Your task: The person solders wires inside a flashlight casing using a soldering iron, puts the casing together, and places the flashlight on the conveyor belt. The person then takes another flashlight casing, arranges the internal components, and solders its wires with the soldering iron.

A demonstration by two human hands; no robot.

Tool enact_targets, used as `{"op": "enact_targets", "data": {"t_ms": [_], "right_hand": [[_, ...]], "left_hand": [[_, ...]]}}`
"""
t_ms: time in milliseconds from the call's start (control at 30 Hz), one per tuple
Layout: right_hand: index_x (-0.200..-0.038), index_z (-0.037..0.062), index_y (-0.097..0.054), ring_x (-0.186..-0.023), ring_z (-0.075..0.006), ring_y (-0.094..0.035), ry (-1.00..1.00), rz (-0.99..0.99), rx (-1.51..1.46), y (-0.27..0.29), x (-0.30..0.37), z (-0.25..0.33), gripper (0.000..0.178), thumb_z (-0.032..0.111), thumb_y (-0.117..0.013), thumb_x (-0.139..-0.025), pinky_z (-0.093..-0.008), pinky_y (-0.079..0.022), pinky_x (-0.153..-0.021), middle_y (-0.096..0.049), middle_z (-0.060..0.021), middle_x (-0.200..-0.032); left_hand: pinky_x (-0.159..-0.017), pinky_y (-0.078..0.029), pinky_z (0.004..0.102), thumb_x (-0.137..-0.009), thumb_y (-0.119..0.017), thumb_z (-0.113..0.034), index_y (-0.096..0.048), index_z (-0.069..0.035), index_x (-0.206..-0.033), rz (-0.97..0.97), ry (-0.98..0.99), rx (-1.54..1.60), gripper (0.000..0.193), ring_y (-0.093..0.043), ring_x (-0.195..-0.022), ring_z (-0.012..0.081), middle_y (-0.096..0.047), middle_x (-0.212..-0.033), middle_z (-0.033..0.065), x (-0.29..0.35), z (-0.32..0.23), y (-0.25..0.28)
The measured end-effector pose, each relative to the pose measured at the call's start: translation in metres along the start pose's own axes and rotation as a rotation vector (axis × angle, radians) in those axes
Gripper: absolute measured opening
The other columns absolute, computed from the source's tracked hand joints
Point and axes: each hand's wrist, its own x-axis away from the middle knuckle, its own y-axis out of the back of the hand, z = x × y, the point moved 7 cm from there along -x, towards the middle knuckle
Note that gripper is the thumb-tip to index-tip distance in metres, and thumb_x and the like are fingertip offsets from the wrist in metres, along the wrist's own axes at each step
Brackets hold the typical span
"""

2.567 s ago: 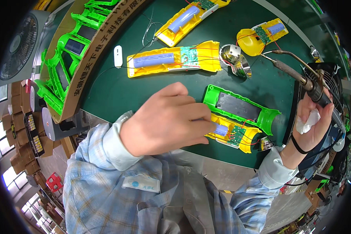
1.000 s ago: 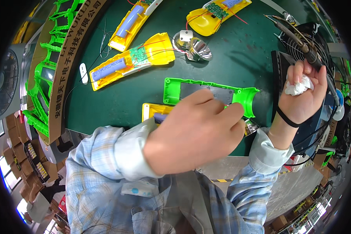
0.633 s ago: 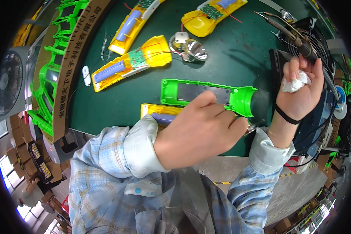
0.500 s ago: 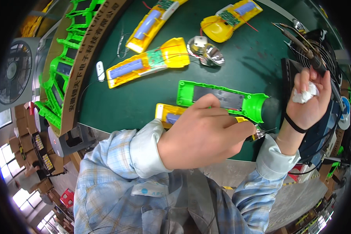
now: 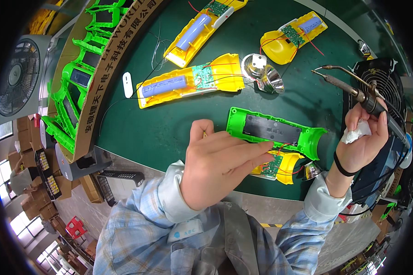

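Observation:
My left hand [image 5: 215, 158] is closed over the near yellow flashlight half [image 5: 289, 167], covering its left part. The thumb and fingertips are pressed together beside its green circuit board [image 5: 274, 166] and a red wire; what they pinch is hidden. A small reflector [image 5: 311, 171] lies at that half's right end. Just beyond rests a green housing half [image 5: 275, 130] with a black inner plate. My right hand [image 5: 362, 133] is wrapped around a soldering iron [image 5: 374, 104], its tip pointing up and left above the table. A crumpled white tissue [image 5: 357, 132] is tucked in the same hand.
Farther back on the green table [image 5: 183, 126] are yellow halves [image 5: 195, 80] with batteries, boards and loose wires, plus shiny reflectors [image 5: 270, 80]. A cardboard box [image 5: 94, 87] of green housings borders the left. A black fan-like unit [image 5: 380, 85] and cables crowd the right side.
My left hand has moved left from the reflector end, uncovering the circuit board. The soldering iron has come lower and closer. The whole view has shifted slightly.

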Motion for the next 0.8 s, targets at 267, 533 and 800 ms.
{"op": "enact_targets", "data": {"t_ms": [267,533,800], "right_hand": [[-0.098,-0.0033,-0.046,-0.047,-0.0111,-0.038,-0.047,0.021,0.005,0.000,0.000,-0.005,0.034,0.026,-0.034,-0.086,-0.0211,-0.026,-0.042,-0.041,-0.0048,-0.067],[-0.098,-0.0038,-0.044,-0.044,-0.0119,-0.040,-0.102,0.019,0.006,-0.004,0.011,-0.013,0.031,0.023,-0.040,-0.084,-0.0213,-0.029,-0.039,-0.042,-0.0054,-0.066],[-0.093,-0.0032,-0.045,-0.043,-0.0118,-0.039,-0.099,-0.005,0.016,0.002,0.014,-0.011,0.031,0.025,-0.043,-0.080,-0.0217,-0.029,-0.040,-0.042,-0.0052,-0.064]], "left_hand": [[-0.060,-0.024,0.0256,-0.063,-0.068,-0.007,-0.065,-0.009,-0.083,0.031,0.094,-0.073,0.020,-0.042,-0.048,0.0083,-0.059,-0.062,-0.0028,-0.001,-0.001,0.001],[-0.059,-0.025,0.0253,-0.063,-0.067,-0.004,-0.064,-0.007,-0.076,-0.087,0.098,-0.014,0.014,-0.042,-0.046,0.0071,-0.057,-0.058,-0.0027,-0.003,-0.001,0.003],[-0.058,-0.024,0.0258,-0.062,-0.064,0.000,-0.064,-0.008,-0.070,-0.018,0.212,-0.100,0.011,-0.042,-0.044,0.0079,-0.056,-0.057,-0.0010,-0.008,-0.003,0.005]]}}
